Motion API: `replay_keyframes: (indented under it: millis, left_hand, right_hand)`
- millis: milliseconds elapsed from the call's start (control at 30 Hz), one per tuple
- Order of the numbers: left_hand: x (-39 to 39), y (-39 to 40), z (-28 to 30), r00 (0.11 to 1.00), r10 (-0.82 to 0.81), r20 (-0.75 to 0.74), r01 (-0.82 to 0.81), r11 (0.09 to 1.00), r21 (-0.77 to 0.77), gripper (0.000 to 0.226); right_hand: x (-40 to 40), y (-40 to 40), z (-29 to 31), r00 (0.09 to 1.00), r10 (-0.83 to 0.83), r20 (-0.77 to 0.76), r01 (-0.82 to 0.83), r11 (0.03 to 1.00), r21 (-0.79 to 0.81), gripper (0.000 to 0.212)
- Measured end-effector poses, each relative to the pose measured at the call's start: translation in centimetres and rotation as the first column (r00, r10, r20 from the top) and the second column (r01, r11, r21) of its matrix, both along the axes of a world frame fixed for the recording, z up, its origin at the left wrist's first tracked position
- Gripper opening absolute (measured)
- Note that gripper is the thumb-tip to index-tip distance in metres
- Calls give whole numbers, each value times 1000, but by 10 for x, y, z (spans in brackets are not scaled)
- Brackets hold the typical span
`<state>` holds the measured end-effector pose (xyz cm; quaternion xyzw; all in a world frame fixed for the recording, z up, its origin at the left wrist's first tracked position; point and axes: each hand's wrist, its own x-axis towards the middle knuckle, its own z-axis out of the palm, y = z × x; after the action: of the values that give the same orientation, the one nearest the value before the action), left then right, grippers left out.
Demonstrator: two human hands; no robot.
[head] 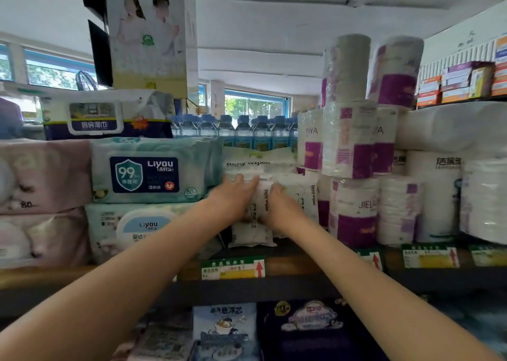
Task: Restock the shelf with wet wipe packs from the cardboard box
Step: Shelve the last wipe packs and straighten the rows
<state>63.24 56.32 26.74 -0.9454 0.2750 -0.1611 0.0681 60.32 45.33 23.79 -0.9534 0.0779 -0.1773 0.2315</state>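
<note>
- L hand [233,196] + R hand [279,204] close together, both gripping upright white baby-wipes pack [262,196] on shelf [301,262].
- More wipes packs [258,160] stacked just behind hands.
- Liyou packs [148,168] left of L hand; paper rolls [354,212] right of R hand.

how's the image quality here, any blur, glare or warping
Head view: wide-angle warping bends the shelf edge and ceiling lines; soft all over, with both hands and the baby wipes pack smeared, the Liyou pack readable; windows blown out bright; light glare on the wrapped paper rolls; lower shelf dark.
</note>
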Motion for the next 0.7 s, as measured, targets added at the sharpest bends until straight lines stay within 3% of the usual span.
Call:
replay_keyframes:
  millis: [133,533,700]
  left_hand:
    - [6,5,4,1000,-10,12,10,999,44,88]
    - [11,5,8,998,-68,12,67,995,68,89]
    - [8,9,13,999,-18,41,11,987,161,99]
  right_hand:
    - [2,7,0,994,10,-109,-12,1000,-21,83]
    - [-1,14,13,996,75,-39,-75,997,-6,91]
    - [-10,4,18,988,126,-87,-137,982,-129,95]
